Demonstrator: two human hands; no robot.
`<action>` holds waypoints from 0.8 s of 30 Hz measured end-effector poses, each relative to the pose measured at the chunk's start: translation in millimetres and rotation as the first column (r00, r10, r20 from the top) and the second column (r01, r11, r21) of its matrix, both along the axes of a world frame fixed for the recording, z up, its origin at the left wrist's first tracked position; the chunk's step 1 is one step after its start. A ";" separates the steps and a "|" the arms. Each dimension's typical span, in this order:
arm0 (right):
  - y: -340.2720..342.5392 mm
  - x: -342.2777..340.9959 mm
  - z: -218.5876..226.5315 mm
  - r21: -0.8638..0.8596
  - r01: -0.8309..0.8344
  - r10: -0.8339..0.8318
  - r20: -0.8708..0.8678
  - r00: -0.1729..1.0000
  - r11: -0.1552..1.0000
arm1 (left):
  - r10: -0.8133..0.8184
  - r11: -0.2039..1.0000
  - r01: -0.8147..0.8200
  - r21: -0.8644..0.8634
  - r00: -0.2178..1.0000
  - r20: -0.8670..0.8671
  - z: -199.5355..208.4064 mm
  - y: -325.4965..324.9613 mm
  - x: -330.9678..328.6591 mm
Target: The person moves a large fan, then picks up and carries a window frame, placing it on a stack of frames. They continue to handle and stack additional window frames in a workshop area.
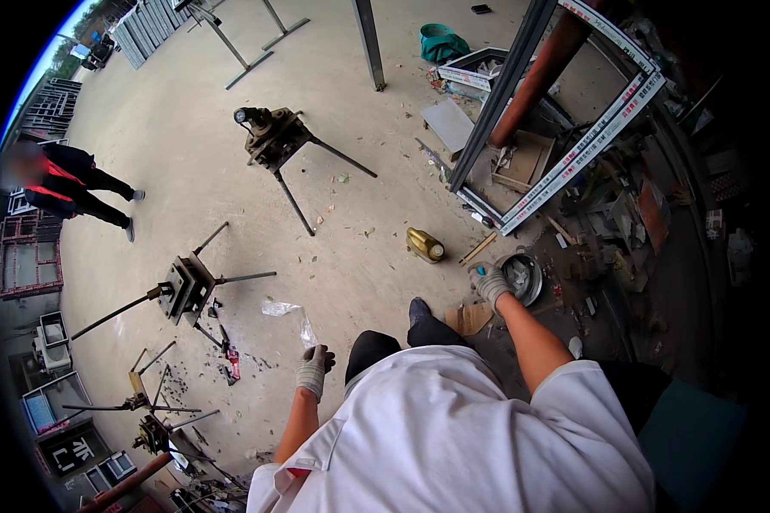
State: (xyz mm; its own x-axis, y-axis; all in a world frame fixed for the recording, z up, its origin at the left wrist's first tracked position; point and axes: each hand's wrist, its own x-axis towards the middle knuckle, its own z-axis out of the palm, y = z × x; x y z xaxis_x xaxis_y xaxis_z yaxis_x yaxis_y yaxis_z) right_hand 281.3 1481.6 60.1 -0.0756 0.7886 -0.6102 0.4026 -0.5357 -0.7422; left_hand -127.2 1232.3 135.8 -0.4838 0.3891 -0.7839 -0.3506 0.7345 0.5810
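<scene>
Pinching a small teal object (pixel 481 270) in the grey-gloved right hand (pixel 490 285), just left of a round metal basin (pixel 536 287); with grey-gloved left hand (pixel 314 371) curled near clear plastic film (pixel 284 309), grip impossible to tell.

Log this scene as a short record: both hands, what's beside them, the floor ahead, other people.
Left hand: gloved, at thin clear plastic film; grip unclear
Right hand: gloved, holding small teal object, kind unclear
Beside right hand: round silver metal basin; flat brown cardboard piece
Floor ahead: rounded gold container; dark metal stand with splayed legs
Other person: standing far left, dark clothes with red
</scene>
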 end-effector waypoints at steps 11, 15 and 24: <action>30.3 -0.3 -50.4 -0.052 -0.092 0.103 0.278 0.955 0.994 | -0.081 0.973 0.094 -0.213 0.994 0.068 -55.3 66.2 -70.0; 12.7 -20.7 -55.0 -0.348 0.282 -0.218 0.212 0.953 0.894 | -0.211 0.934 0.206 -0.291 0.977 0.015 -98.0 75.6 -148.2; 127.6 -142.7 -3.4 -0.307 0.311 -0.264 0.185 0.947 0.900 | -0.188 0.981 0.184 -0.061 0.980 -0.063 -36.2 305.7 -275.1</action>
State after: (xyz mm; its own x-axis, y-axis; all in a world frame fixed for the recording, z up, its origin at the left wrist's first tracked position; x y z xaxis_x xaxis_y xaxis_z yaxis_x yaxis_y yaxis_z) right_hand 138.6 1609.2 56.7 0.2257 0.5173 -0.8255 0.2783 -0.8463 -0.4542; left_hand -402.4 1538.0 99.6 -0.4601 0.4350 -0.7740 -0.1653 0.8146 0.5560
